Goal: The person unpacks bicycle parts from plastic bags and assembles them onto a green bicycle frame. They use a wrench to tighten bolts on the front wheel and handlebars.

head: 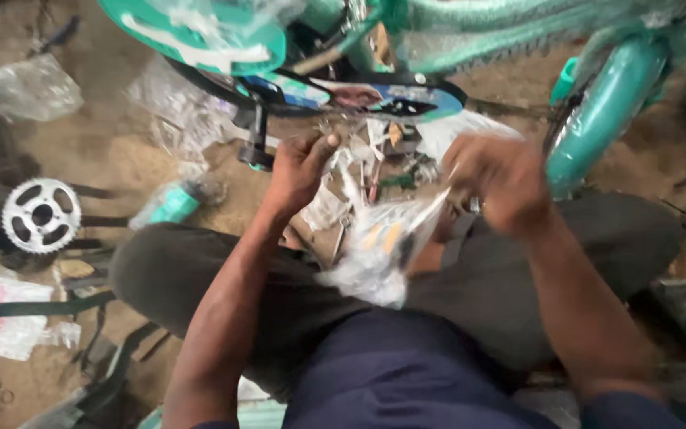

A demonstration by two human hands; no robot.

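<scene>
Head view: left hand [302,168] and blurred right hand [499,184] both pinching crinkled clear plastic bag [379,246] over lap, beneath teal-green bicycle frame [605,111]; silver toothed chainring [40,214] lying well left.

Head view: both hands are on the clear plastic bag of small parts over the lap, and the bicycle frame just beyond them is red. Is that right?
Not quite. The bicycle frame is teal green, not red, as the head view shows. The rest stands: the left hand and the right hand are both on the clear plastic bag of small parts over the lap.
</scene>
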